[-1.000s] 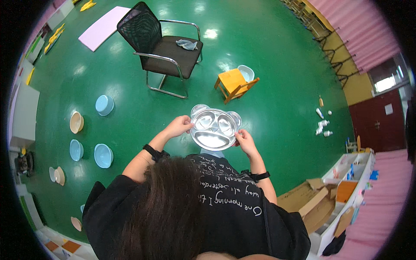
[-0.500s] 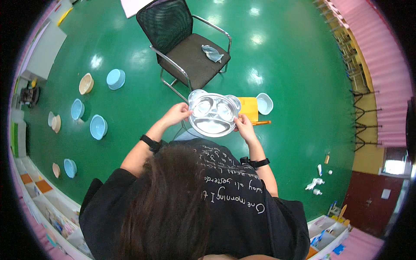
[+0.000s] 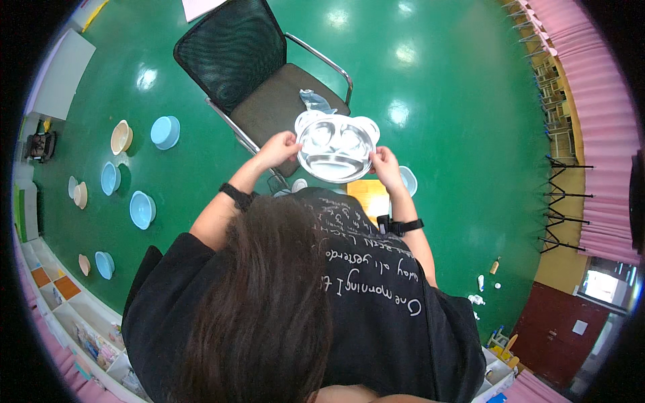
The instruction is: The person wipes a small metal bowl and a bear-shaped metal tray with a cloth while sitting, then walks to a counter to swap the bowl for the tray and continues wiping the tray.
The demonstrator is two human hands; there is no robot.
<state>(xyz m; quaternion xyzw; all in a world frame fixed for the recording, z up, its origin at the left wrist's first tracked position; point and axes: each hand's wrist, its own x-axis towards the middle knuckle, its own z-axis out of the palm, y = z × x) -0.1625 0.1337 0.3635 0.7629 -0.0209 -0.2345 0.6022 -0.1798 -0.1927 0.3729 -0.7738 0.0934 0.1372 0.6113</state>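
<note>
A shiny metal divided plate (image 3: pixel 336 149), shaped like an animal head with two round ears, is held level in front of me. My left hand (image 3: pixel 279 150) pinches its left rim, and my right hand (image 3: pixel 385 168) grips the right rim. Its far edge overlaps the seat of a black mesh-backed armchair (image 3: pixel 245 57). On that seat, just beyond the plate's ears, lies a crumpled blue-grey cloth (image 3: pixel 316 101). Below the plate, partly hidden by my body, is a yellow board-like surface (image 3: pixel 369 199). A pale basin (image 3: pixel 408 180) shows behind my right wrist.
Several blue and beige basins stand on the green floor at left, among them a blue basin (image 3: pixel 142 209). White shelving (image 3: pixel 74 316) lines the lower left. Small bottles (image 3: pixel 481 282) lie at lower right. Black folding stands (image 3: pixel 561 205) line the right wall.
Both hands have carried the plate forward, away from my body, so it now overlaps the chair seat. The chair looks nearer, and the yellow surface is more covered by my body.
</note>
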